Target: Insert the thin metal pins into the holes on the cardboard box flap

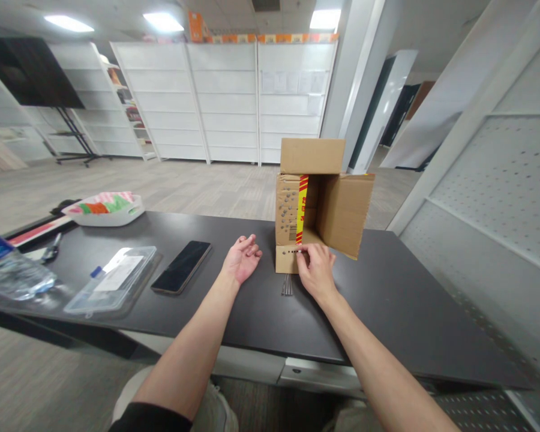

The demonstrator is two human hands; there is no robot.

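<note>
A brown cardboard box (287,210) stands open on the dark table, with a red-and-yellow tape strip down its front and many grey dots on its left panel. My right hand (317,270) is at its lower front flap (286,260), thumb and index finger close together beside a row of small dark spots. What the fingertips pinch, if anything, is too small to make out. Several thin metal nails or screws (287,285) lie just below the flap. To the left, my left hand (243,259) rests palm up, fingers loosely curled and apart, nothing visible in it.
Left of my hands lie a black phone (181,267), a clear plastic case (112,281) with paper inside, and a water bottle (13,270). A white tray (110,219) with colourful packets sits at the back left. A perforated panel (499,180) borders the right side.
</note>
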